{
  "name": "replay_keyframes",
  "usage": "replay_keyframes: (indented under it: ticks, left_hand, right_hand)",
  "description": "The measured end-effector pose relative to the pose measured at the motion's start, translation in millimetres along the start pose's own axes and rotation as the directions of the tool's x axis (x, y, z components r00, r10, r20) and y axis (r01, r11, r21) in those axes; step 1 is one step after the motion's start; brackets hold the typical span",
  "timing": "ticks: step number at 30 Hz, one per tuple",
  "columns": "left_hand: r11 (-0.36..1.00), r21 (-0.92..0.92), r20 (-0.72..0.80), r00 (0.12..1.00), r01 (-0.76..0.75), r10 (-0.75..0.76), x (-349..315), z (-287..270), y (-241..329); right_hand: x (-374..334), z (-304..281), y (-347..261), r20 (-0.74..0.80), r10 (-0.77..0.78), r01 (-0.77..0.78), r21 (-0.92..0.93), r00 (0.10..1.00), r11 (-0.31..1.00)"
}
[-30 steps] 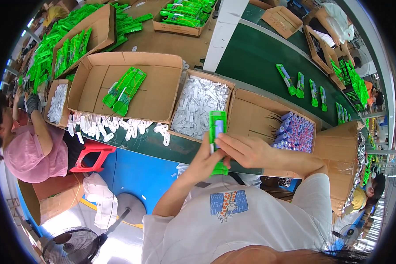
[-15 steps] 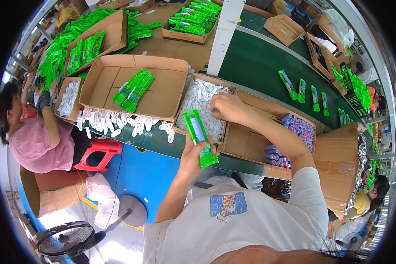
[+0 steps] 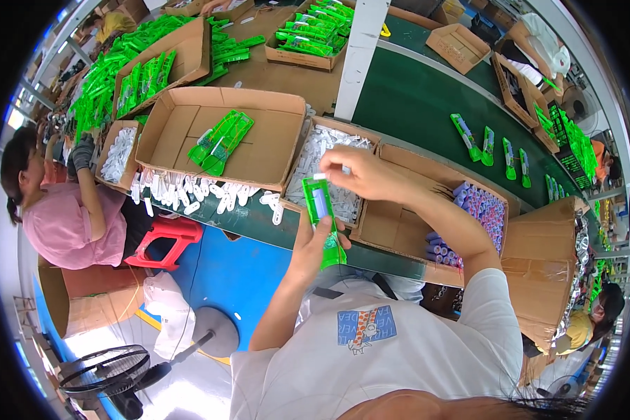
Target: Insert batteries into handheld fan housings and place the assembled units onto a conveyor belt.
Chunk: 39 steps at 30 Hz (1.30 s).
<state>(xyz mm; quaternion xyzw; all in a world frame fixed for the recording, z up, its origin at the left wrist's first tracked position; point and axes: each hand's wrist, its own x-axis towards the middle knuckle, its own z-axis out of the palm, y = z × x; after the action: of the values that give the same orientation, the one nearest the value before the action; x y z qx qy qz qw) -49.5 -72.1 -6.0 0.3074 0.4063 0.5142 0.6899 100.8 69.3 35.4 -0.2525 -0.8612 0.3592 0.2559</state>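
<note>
My left hand (image 3: 306, 246) is closed around a long green plastic casing (image 3: 333, 255), held upright over the bench edge. Inside the casing's upper part lies a lavender cylindrical cell (image 3: 320, 200). My right hand (image 3: 360, 173) pinches a small white plastic piece (image 3: 319, 176) against the casing's top end. Just beyond both hands stands a carton (image 3: 351, 127) of loose white plastic parts (image 3: 313, 152). To its right, another carton (image 3: 383, 222) holds lavender cells (image 3: 480, 210) stood on end and lying in a stack.
A shallow carton (image 3: 259, 143) with two green casings (image 3: 222, 141) stands left, white clips (image 3: 225, 197) spilling below it. Green casings (image 3: 467, 136) lie on the green conveyor (image 3: 413, 98). A white post (image 3: 360, 63) rises ahead. A co-worker in pink (image 3: 66, 224) sits left beside a red stool (image 3: 164, 243).
My right hand has come out of the carton of white parts with a small white piece and brought it to the top of the green casing. The casing is now more upright.
</note>
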Motion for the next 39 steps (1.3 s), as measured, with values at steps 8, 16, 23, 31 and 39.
replay_keyframes:
  ticks: [8, 16, 23, 31, 39]
  left_hand:
    - [0.976, 0.191, 0.092, 0.992, -0.102, 0.086, 12.5, 5.6, -7.5]
    - [0.971, 0.127, 0.44, 0.889, -0.204, 0.129, 31.9, 20.4, -0.8]
    - [-0.32, 0.934, 0.142, 0.659, 0.158, 0.739, 133.3, -131.7, 115.4]
    - [0.046, 0.997, -0.006, 0.581, -0.055, 0.814, 115.6, -106.5, 133.2]
    - [0.928, -0.365, 0.286, 0.957, 0.071, 0.04, 41.0, 31.4, 39.8]
  right_hand:
    - [-17.6, -11.0, -18.2, -0.038, 0.335, -0.328, 0.129, 0.941, 0.936]
    - [-41.0, -36.3, 6.4, -0.165, 0.189, -0.193, -0.008, 0.968, 0.981]
    - [-82.0, -258.6, 278.1, -0.79, 0.205, -0.711, -0.365, 0.578, 0.601]
    - [-67.4, -194.1, 205.4, -0.587, 0.104, -0.504, -0.576, 0.803, 0.644]
    - [-59.6, -33.5, -28.6, -0.144, 0.157, -0.132, 0.169, 0.977, 0.977]
